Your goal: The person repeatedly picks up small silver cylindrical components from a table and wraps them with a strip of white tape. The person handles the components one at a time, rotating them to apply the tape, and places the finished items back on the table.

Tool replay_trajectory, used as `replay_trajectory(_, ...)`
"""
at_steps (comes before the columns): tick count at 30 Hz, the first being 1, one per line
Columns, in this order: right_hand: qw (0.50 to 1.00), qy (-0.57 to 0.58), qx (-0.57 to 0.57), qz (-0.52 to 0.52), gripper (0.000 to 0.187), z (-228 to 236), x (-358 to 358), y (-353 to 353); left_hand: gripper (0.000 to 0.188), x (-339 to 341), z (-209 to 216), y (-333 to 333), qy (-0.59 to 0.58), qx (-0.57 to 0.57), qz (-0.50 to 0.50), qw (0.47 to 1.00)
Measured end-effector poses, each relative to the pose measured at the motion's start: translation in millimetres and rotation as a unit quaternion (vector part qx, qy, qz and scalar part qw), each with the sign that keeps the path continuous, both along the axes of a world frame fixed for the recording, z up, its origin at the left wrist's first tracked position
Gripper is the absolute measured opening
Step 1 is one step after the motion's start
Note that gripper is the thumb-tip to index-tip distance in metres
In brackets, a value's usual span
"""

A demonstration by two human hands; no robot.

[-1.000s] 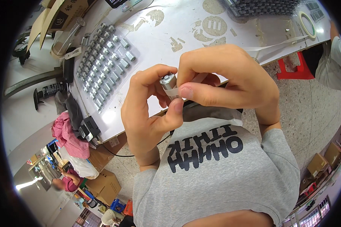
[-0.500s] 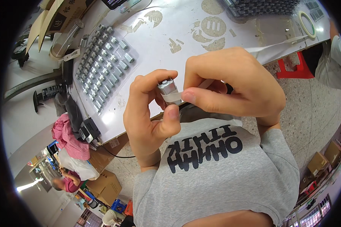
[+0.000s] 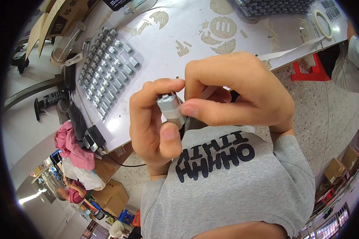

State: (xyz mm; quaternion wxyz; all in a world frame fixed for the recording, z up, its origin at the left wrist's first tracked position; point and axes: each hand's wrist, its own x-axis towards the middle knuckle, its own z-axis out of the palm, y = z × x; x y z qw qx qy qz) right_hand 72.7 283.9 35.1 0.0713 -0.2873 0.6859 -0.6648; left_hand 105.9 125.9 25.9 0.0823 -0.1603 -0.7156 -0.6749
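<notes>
A small silvery motor [image 3: 169, 104] with a flat-sided metal can is gripped between the fingers and thumb of my left hand [image 3: 149, 123]. Pale tape [image 3: 175, 114] lies across its side. My right hand [image 3: 239, 91] pinches the tape against the motor with thumb and forefinger. More of that strip passes under the curled right fingers and comes out beyond the hand as a white length [image 3: 291, 50]. It leads to a tape roll [image 3: 322, 24] at the table's far right. The motor's lower end is partly hidden by my left thumb.
A clear tray of similar motors [image 3: 107, 71] rests on the white table [image 3: 167, 51], left of my hands. Many dark parts [image 3: 275, 8] are stacked at the far right. A cardboard box [image 3: 68, 18] stands far left. A red stool [image 3: 313, 69] is beyond the table's right edge.
The motor has turned and shifted slightly left and down in my left hand. The tape now lies closer against its side, and my right hand has moved a little left with it.
</notes>
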Motion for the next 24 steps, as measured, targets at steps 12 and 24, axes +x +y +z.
replay_trajectory(12,0.999,-0.028,0.017,-0.002,0.011,-1,1,2,0.066,2,2,-6,0.008,-0.136,0.007,0.991)
replay_trajectory(24,0.997,-0.010,-0.009,-0.070,0.010,-2,5,-7,0.044,4,-13,13,0.053,-0.068,0.130,0.988)
